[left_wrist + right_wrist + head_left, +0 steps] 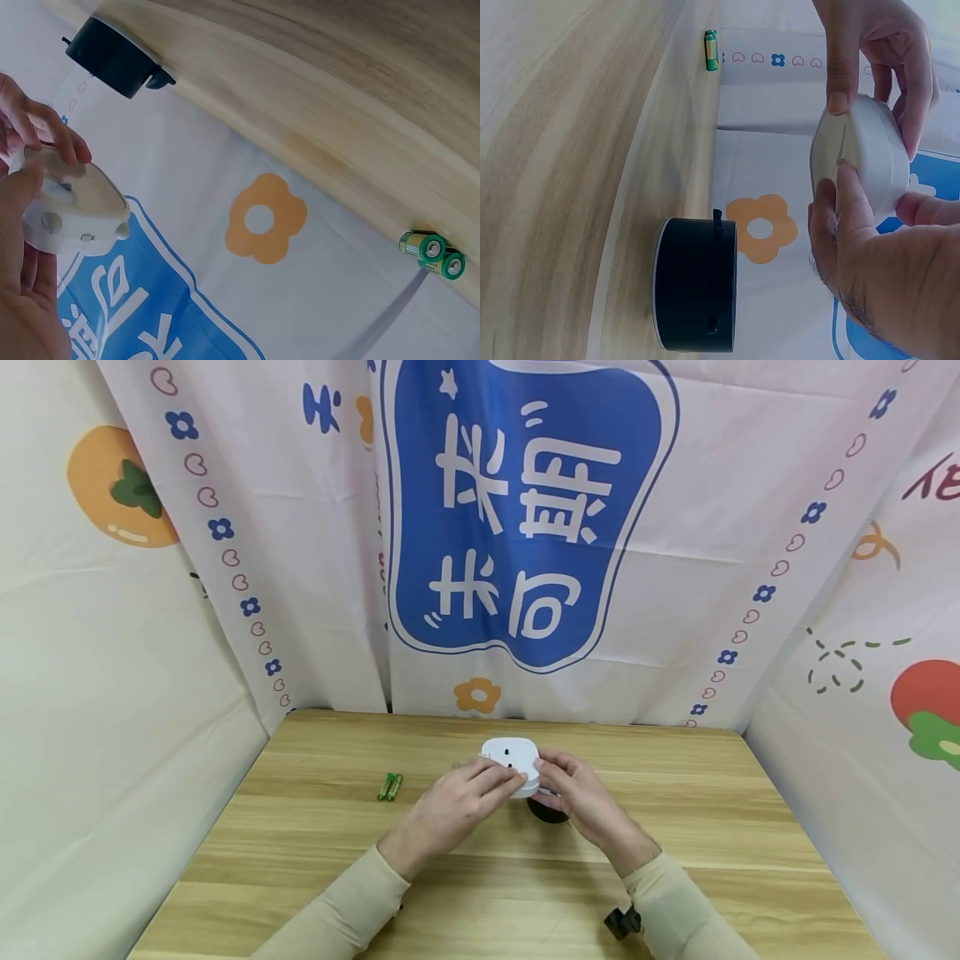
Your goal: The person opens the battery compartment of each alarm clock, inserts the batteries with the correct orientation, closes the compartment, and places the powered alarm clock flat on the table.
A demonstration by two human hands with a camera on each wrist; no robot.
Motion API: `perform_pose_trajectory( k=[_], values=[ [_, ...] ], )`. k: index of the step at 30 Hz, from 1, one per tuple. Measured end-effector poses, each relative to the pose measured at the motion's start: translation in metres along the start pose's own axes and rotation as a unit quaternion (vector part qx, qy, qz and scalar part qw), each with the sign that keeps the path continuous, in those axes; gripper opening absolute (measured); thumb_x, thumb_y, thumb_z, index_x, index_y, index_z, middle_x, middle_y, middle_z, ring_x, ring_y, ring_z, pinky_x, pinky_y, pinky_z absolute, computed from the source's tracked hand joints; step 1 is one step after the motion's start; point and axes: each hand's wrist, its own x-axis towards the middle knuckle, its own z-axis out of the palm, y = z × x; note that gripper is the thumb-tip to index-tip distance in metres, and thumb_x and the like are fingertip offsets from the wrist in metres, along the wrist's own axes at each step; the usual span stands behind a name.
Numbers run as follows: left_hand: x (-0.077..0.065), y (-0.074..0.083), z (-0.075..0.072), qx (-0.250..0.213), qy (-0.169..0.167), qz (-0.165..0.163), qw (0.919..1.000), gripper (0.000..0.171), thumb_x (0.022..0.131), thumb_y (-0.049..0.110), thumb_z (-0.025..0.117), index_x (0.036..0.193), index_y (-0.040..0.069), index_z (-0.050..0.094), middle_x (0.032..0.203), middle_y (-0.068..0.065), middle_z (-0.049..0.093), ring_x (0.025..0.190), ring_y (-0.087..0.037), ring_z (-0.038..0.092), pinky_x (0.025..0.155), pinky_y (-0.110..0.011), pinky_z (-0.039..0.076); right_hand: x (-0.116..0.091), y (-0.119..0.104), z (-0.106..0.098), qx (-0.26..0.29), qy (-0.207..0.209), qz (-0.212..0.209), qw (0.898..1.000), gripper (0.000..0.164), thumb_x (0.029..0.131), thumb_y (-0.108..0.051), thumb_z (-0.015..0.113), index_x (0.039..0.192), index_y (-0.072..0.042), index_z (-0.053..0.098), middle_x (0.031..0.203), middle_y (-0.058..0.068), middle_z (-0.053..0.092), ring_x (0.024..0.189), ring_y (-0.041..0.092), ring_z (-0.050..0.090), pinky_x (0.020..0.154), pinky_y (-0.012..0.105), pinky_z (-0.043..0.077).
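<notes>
Both hands hold a white rounded device [498,748] above the table's far part, its face with small dark marks showing in the head view. My left hand [457,806] grips it from the left, fingers over the near edge. My right hand [588,793] grips the right side. In the right wrist view, my right fingertips touch the device's flat side [827,154], beside a thin line. The left wrist view shows a round knob and small slot on the device [94,206]. A black round container-like object [697,285] with small tabs stands just below the hands.
Two green batteries [390,787] lie side by side on the wooden table [322,852], left of the hands. A printed curtain [337,568] hangs behind the table's far edge, with cloth at both sides. A small black piece [622,922] shows by the right sleeve.
</notes>
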Motion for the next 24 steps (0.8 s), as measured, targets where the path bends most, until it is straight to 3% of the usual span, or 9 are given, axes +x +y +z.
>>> perform_pose_trajectory(
  k=[5,10,17,24],
  values=[
    [-0.001,-0.001,0.001,-0.049,0.012,-0.012,0.9986,0.054,0.099,0.009,0.094,0.150,0.015,0.079,0.139,0.001,0.081,0.130,-0.020,0.077,0.113,-0.032,0.070,0.000,0.000,-0.001,-0.006,0.006,0.005,1.000,0.064,0.124,-0.023,0.056,0.175,0.011,0.038,0.174,0.035,0.053,0.149,0.029,0.069,0.112,0.029,0.068],
    [-0.004,-0.002,0.000,-0.126,0.017,-0.061,0.9900,0.050,0.101,0.019,0.095,0.148,0.016,0.079,0.137,-0.001,0.081,0.129,-0.022,0.078,0.112,-0.035,0.070,0.000,-0.001,-0.002,-0.014,0.014,0.008,1.000,0.064,0.123,-0.022,0.059,0.175,0.010,0.039,0.173,0.034,0.053,0.150,0.032,0.068,0.111,0.030,0.069],
    [-0.006,-0.008,-0.003,-0.208,0.005,-0.171,0.9630,0.043,0.108,0.021,0.089,0.149,0.015,0.079,0.144,-0.004,0.078,0.136,-0.025,0.074,0.115,-0.040,0.070,0.000,-0.001,-0.004,-0.026,0.012,0.010,1.000,0.063,0.122,-0.019,0.059,0.174,0.010,0.041,0.170,0.034,0.055,0.136,0.023,0.073,0.106,0.028,0.070],
    [-0.004,-0.014,-0.001,-0.253,-0.052,-0.277,0.9255,0.043,0.115,0.031,0.080,0.156,0.018,0.075,0.155,-0.004,0.075,0.147,-0.026,0.071,0.124,-0.044,0.065,-0.001,0.001,-0.005,-0.044,-0.002,0.001,0.999,0.059,0.121,-0.016,0.060,0.171,0.012,0.045,0.168,0.035,0.059,0.128,0.016,0.075,0.101,0.024,0.071]
  ],
)
